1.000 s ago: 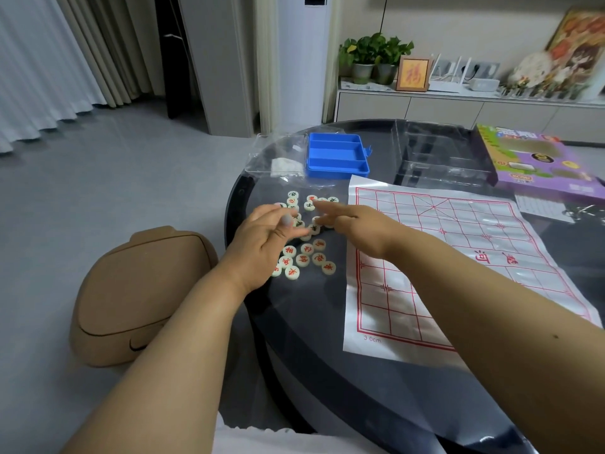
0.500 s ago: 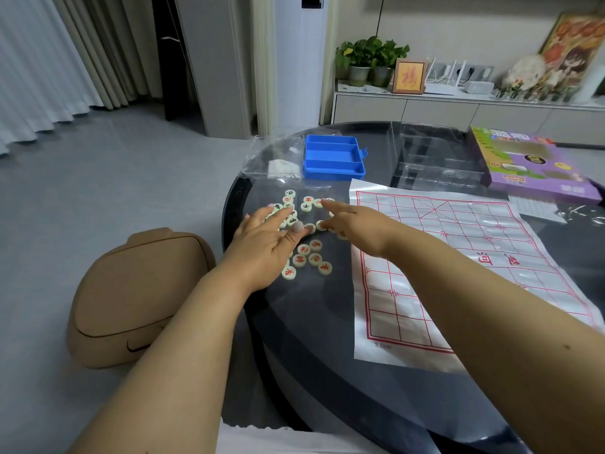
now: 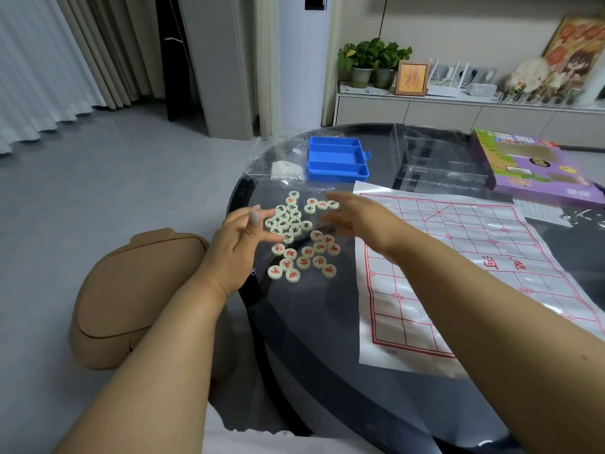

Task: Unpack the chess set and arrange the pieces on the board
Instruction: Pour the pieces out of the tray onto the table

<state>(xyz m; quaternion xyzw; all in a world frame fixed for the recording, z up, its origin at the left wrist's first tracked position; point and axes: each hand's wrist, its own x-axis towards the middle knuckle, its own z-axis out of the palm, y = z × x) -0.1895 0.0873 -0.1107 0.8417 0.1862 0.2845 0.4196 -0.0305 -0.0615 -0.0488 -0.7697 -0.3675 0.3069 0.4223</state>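
Observation:
Several round cream chess pieces (image 3: 302,239) with red or black characters lie in a loose heap on the dark glass table (image 3: 327,339), left of the board. The board is a white sheet with a red grid (image 3: 458,273), spread flat and bare of pieces. My left hand (image 3: 240,244) hovers at the heap's left edge, fingers spread and holding nothing. At the heap's right side my right hand (image 3: 357,216) reaches across with fingers extended; it is blurred, and I see no piece in it.
An empty blue tray (image 3: 337,158) stands behind the heap, a clear plastic bag (image 3: 278,155) to its left and a clear plastic box (image 3: 438,158) to its right. A purple game box (image 3: 537,168) sits far right. A tan stool (image 3: 131,296) stands by the table's left edge.
Both hands have drawn apart off the heap, left hand to the left, right hand lifted to the right. More pieces now show, spread wider.

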